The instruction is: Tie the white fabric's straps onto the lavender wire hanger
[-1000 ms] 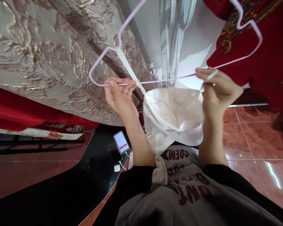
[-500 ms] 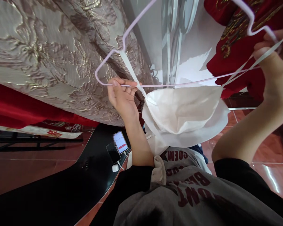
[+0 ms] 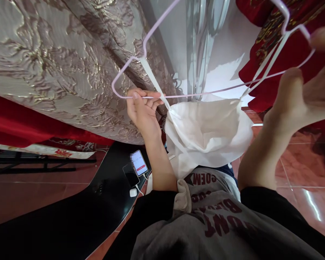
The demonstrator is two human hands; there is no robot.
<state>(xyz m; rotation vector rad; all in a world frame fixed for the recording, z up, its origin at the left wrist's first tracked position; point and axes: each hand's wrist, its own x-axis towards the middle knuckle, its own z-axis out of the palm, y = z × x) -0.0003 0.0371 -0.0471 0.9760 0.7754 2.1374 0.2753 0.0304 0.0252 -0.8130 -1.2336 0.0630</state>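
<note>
My left hand (image 3: pixel 144 110) is closed in a pinch on the lower bar of a pale pink clothes hanger (image 3: pixel 219 90), near its left corner. From the hanger hangs a white strappy garment (image 3: pixel 208 126), its upper edge sagging open. Its left strap (image 3: pixel 152 78) sits in the hanger's left notch, and the right strap (image 3: pixel 271 62) is looped in the right notch. Beside the hanger's right end, my right hand (image 3: pixel 295 101) is open, thumb and fingers apart, with nothing in it. Its fingers are partly blurred.
On the left hangs a heavy beige fabric (image 3: pixel 56 65) with raised gold patterns, above red cloth (image 3: pixel 29 122). A black bench (image 3: pixel 70 206) holds a lit phone (image 3: pixel 140 163), a dark phone (image 3: pixel 130 175) and a small white case (image 3: pixel 133 192). Red embroidered cloth (image 3: pixel 256 76) hangs at right.
My right hand has let go of the right strap and opened, drawing back from the hanger. The strap now rests in the right notch. My left hand keeps its hold.
</note>
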